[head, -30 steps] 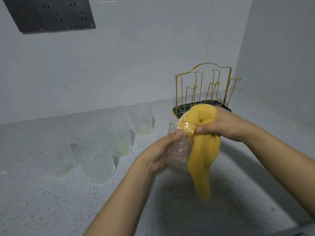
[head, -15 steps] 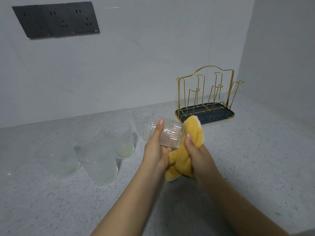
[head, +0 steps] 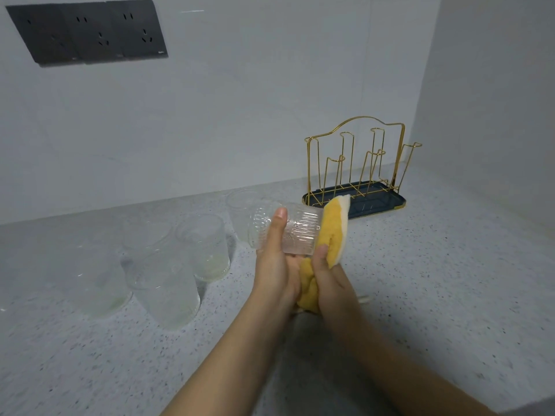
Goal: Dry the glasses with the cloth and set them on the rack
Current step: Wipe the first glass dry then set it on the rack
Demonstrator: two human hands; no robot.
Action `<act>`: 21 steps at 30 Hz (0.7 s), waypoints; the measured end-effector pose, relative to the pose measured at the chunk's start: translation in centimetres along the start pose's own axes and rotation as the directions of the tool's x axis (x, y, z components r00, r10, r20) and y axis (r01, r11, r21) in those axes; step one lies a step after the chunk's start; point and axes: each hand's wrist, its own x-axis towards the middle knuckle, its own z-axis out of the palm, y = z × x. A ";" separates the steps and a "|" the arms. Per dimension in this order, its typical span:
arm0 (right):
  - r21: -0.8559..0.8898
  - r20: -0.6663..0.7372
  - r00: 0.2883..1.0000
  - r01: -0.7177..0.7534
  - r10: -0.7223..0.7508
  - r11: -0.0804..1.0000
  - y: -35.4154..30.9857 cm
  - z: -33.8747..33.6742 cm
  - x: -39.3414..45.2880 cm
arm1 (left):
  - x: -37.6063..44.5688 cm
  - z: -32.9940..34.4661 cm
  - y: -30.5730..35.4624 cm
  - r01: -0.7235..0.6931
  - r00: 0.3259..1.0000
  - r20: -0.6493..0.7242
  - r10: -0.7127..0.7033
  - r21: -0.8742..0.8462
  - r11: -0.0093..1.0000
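Speckled countertop (head: 420, 295); ribbed glass (head: 288, 232) and cloth (head: 333, 235) show no legible writing.

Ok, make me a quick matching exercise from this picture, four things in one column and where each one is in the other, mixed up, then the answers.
Things:
1. ribbed glass
2. yellow cloth
3. gold wire rack
4. socket panel

Places:
A. on the wall, upper left
B. gripped on its side in the left hand
C. on the counter near the corner, no glasses on it
D. held in the right hand

Pairs: 1-B, 2-D, 3-C, 4-A
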 end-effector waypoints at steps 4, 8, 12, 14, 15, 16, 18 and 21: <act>0.135 0.011 0.974 -0.227 0.228 0.964 -0.1 -0.8 1.7 | -0.3 -0.1 -0.6 0.031 0.999 0.025 -0.031 0.004 1.000; 0.014 0.035 0.977 -0.211 0.210 0.977 0.2 0.1 0.2 | 0.5 -0.2 0.3 -0.090 0.995 -0.033 0.091 0.051 0.995; 0.083 -0.026 0.987 -0.158 0.160 0.984 0.1 -0.6 1.4 | -0.1 -0.5 -0.2 -0.045 0.999 -0.009 0.047 0.142 0.989; 0.213 -0.036 0.969 -0.231 0.244 0.949 0.5 -0.9 2.8 | -0.4 -0.6 -0.7 -0.031 0.999 0.017 0.029 0.122 0.992; 0.276 -0.034 0.961 -0.255 0.274 0.927 0.7 -0.9 3.0 | -0.5 -0.6 -0.7 -0.032 0.999 0.019 0.030 0.113 0.993; 0.325 -0.037 0.954 -0.269 0.297 0.907 1.0 -0.7 3.0 | -0.5 -0.5 -0.6 -0.039 0.999 0.019 0.038 0.102 0.994; 0.353 -0.034 0.946 -0.291 0.322 0.890 1.6 -0.6 3.1 | -0.4 -0.5 -0.5 -0.075 0.997 -0.013 0.076 0.105 0.992; 0.310 -0.039 0.955 -0.269 0.295 0.912 1.2 -1.2 2.8 | -0.5 -0.6 -0.1 -0.162 0.977 -0.080 0.199 0.336 0.928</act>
